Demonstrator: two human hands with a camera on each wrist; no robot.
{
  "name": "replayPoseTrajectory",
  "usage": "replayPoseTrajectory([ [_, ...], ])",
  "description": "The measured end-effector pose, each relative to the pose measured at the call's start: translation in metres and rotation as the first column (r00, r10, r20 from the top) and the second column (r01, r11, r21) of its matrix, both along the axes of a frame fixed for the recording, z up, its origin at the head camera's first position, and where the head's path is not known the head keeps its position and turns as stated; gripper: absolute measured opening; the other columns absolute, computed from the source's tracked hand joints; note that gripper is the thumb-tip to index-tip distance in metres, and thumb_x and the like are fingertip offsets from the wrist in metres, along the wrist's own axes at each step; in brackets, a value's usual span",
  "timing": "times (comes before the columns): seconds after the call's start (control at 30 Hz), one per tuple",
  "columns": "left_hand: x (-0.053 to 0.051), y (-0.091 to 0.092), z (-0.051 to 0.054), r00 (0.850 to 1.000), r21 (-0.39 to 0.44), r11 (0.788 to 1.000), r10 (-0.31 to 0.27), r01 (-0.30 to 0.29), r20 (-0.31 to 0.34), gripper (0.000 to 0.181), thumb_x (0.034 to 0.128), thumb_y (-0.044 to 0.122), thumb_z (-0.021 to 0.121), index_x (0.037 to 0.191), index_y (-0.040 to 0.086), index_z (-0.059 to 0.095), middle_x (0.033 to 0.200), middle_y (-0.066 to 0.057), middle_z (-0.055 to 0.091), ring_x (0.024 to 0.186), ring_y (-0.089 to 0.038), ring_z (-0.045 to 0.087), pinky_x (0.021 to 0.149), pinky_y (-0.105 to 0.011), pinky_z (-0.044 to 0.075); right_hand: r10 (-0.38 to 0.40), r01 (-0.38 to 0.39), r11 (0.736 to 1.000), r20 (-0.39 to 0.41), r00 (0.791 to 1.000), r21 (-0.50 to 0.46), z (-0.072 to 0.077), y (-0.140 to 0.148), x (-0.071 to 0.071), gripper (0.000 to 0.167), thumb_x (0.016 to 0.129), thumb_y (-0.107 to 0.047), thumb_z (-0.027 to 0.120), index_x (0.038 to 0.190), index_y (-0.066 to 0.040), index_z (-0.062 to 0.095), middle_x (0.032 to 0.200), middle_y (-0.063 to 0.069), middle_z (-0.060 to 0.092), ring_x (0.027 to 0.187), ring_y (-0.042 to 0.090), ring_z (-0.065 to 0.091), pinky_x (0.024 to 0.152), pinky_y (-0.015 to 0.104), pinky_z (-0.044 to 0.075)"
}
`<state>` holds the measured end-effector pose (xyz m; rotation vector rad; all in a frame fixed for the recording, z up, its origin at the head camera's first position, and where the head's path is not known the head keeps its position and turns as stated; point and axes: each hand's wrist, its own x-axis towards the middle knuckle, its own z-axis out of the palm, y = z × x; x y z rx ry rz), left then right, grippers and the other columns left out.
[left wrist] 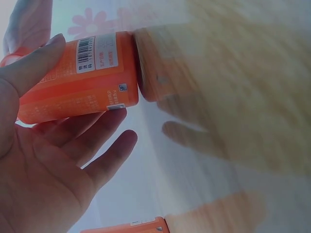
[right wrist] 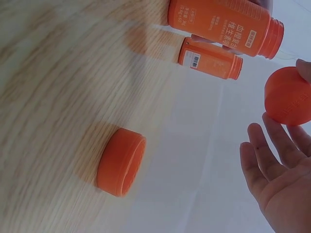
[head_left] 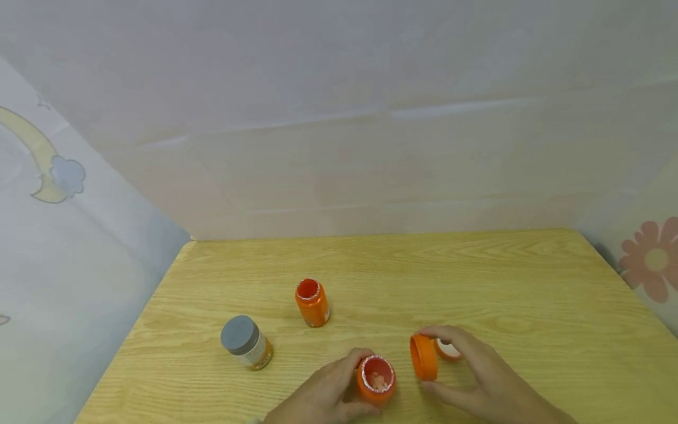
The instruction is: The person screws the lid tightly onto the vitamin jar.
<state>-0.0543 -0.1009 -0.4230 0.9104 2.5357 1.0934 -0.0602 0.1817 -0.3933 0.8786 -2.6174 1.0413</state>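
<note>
One orange bottle (head_left: 313,311) stands uncapped, I see, left hand (head_left: 325,390) gripping an open pill bottle (head_left: 378,400) toward the table's (head_left: 503,277) near edge, right hand (head_left: 486,381) pinching an orange cap (head_left: 430,359), grey-lidded jar (head_left: 252,351) still closed.

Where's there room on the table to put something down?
On the table, the right side beyond the right hand and loose cap looks bare; so does the back strip between the backdrop and farther bottle. The front middle is crowded: left hand, held bottle and held cap.
</note>
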Motion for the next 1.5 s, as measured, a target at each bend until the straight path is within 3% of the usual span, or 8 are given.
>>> replayPoseTrajectory([
  [0.13, 0.000, 0.000, -0.001, 0.998, -0.007, 1.000, -0.009, 0.009, -0.055, 0.056, 0.0888, 0.040, 0.072, 0.135, 0.028, 0.043, 0.120, 0.013, 0.064, 0.108, -0.001, 0.060, 0.093, -0.024, 0.051, 0.041, -0.043, 0.999, -0.065, 0.997, -0.018, -0.001, 0.000, -0.001, 0.070, 0.074, -0.027, 0.088, 0.135, -0.025, 0.054, 0.126, -0.016, 0.061, 0.111, 0.001, 0.058, 0.097, 0.004, 0.037],
  [0.27, 0.000, 0.001, -0.002, 0.998, -0.016, 1.000, -0.010, 0.009, -0.062, 0.056, 0.0889, 0.041, 0.072, 0.136, 0.029, 0.043, 0.120, 0.013, 0.063, 0.109, -0.001, 0.059, 0.093, -0.024, 0.051, 0.066, -0.068, 0.998, -0.091, 0.994, -0.016, -0.001, -0.001, -0.002, 0.070, 0.075, -0.027, 0.087, 0.137, -0.024, 0.053, 0.127, -0.015, 0.060, 0.114, 0.000, 0.056, 0.098, 0.003, 0.036],
  [0.4, 0.000, 0.003, -0.001, 0.999, -0.021, 1.000, 0.022, -0.021, 0.035, 0.056, 0.0877, 0.042, 0.072, 0.135, 0.034, 0.044, 0.121, 0.017, 0.061, 0.110, 0.001, 0.057, 0.096, -0.026, 0.051, 0.085, -0.087, 0.996, -0.094, 0.992, -0.018, 0.000, -0.003, -0.002, 0.071, 0.076, -0.028, 0.086, 0.138, -0.023, 0.053, 0.129, -0.013, 0.059, 0.115, 0.000, 0.055, 0.096, 0.005, 0.039],
  [0.57, -0.001, 0.005, 0.000, 0.984, -0.030, 0.998, 0.061, -0.057, 0.166, 0.056, 0.0854, 0.044, 0.075, 0.133, 0.040, 0.046, 0.121, 0.023, 0.059, 0.108, 0.004, 0.055, 0.098, -0.027, 0.050, 0.094, -0.098, 0.994, -0.082, 0.992, -0.039, 0.000, -0.005, -0.002, 0.072, 0.076, -0.027, 0.087, 0.139, -0.022, 0.052, 0.130, -0.011, 0.060, 0.115, 0.001, 0.056, 0.095, 0.007, 0.042],
  [0.97, -0.004, 0.007, 0.001, 0.969, 0.001, 0.999, 0.037, -0.039, 0.246, 0.054, 0.0852, 0.039, 0.076, 0.131, 0.042, 0.047, 0.119, 0.022, 0.060, 0.105, 0.005, 0.054, 0.097, -0.025, 0.050, 0.106, -0.107, 0.994, -0.058, 0.993, -0.016, 0.004, -0.010, -0.001, 0.068, 0.079, -0.032, 0.084, 0.139, -0.028, 0.052, 0.131, -0.015, 0.058, 0.117, 0.000, 0.053, 0.092, 0.014, 0.049],
  [1.17, -0.005, 0.008, 0.001, 0.973, -0.001, 1.000, 0.023, -0.024, 0.230, 0.054, 0.0859, 0.038, 0.076, 0.131, 0.042, 0.046, 0.122, 0.022, 0.060, 0.106, 0.005, 0.054, 0.098, -0.026, 0.049, 0.115, -0.113, 0.993, -0.111, 0.987, 0.027, 0.005, -0.014, -0.001, 0.067, 0.080, -0.035, 0.083, 0.139, -0.028, 0.053, 0.132, -0.014, 0.056, 0.120, 0.002, 0.051, 0.101, 0.009, 0.040],
  [1.37, -0.005, 0.008, 0.000, 0.973, 0.012, 1.000, 0.014, -0.017, 0.229, 0.055, 0.0872, 0.036, 0.075, 0.133, 0.042, 0.045, 0.122, 0.020, 0.061, 0.106, 0.005, 0.054, 0.096, -0.026, 0.049, 0.147, -0.146, 0.989, -0.085, 0.986, 0.017, 0.005, -0.018, -0.002, 0.065, 0.082, -0.033, 0.081, 0.140, -0.028, 0.052, 0.133, -0.015, 0.054, 0.120, 0.001, 0.050, 0.098, 0.011, 0.044],
  [1.5, -0.005, 0.007, -0.001, 0.982, 0.002, 1.000, 0.009, -0.009, 0.186, 0.058, 0.0878, 0.040, 0.074, 0.137, 0.041, 0.044, 0.122, 0.023, 0.059, 0.106, 0.005, 0.054, 0.095, -0.025, 0.048, 0.197, -0.200, 0.979, -0.109, 0.974, -0.021, 0.004, -0.021, -0.005, 0.065, 0.082, -0.029, 0.082, 0.140, -0.024, 0.053, 0.131, -0.011, 0.054, 0.117, 0.003, 0.051, 0.094, 0.013, 0.047],
])
